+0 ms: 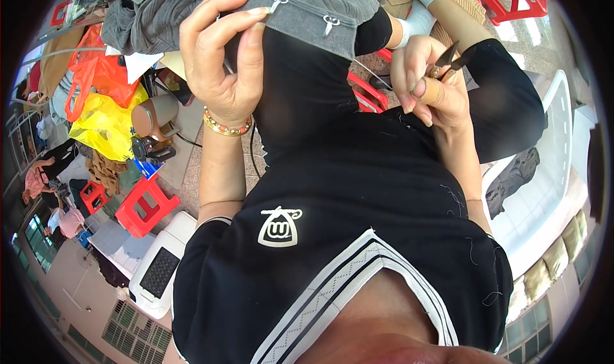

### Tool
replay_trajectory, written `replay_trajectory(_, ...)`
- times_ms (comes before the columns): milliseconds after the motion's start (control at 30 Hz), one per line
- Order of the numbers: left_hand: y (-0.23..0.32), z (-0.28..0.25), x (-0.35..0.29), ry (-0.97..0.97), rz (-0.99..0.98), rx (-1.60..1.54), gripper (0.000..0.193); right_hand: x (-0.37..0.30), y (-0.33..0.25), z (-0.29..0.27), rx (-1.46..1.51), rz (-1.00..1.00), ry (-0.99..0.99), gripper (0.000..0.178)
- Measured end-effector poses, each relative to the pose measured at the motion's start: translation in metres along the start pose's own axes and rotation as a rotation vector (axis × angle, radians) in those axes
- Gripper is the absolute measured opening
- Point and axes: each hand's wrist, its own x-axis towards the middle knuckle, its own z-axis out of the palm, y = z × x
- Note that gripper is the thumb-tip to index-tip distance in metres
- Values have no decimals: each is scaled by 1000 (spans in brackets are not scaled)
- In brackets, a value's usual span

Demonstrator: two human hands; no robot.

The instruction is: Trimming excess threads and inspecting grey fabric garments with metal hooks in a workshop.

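Note:
Across my lap lies a grey garment [160, 20] with a straight band edge. White metal hooks [330, 23] are fixed along that band. My left hand [220, 63] grips the band near one hook, its fingertips closed on the fabric. A thin thread [368, 65] runs from the band's corner toward my right hand [428, 89]. Dark-bladed thread snips [447, 56] are tucked in my right hand, blades pointing up and away. Its thumb and fingertips pinch together, and the thread's end is hidden there.
On the right stands a white tub [563, 118] with dark cloth [515, 178] inside. Red plastic stools [167, 204] stand at left and far right. Yellow [102, 124] and red plastic bags [96, 70] lie at left, above a white lidded box [144, 303]. Other people [39, 180] are far left.

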Motion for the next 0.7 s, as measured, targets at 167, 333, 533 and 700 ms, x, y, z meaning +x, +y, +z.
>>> replay_trajectory(167,34,-7,2,6,47,152,22,-2,-7,-2,30,-49,-20,8)
replay_trajectory(333,78,-14,4,-589,-694,-469,29,-6,-6,3,-22,-70,15,8)
replay_trajectory(533,80,4,-7,-402,-1256,-1129,47,-7,2,0,-284,-189,-36,7)
replay_trajectory(700,80,9,-13,-232,-1280,-1248,32,-9,0,2,-220,-101,-11,9)
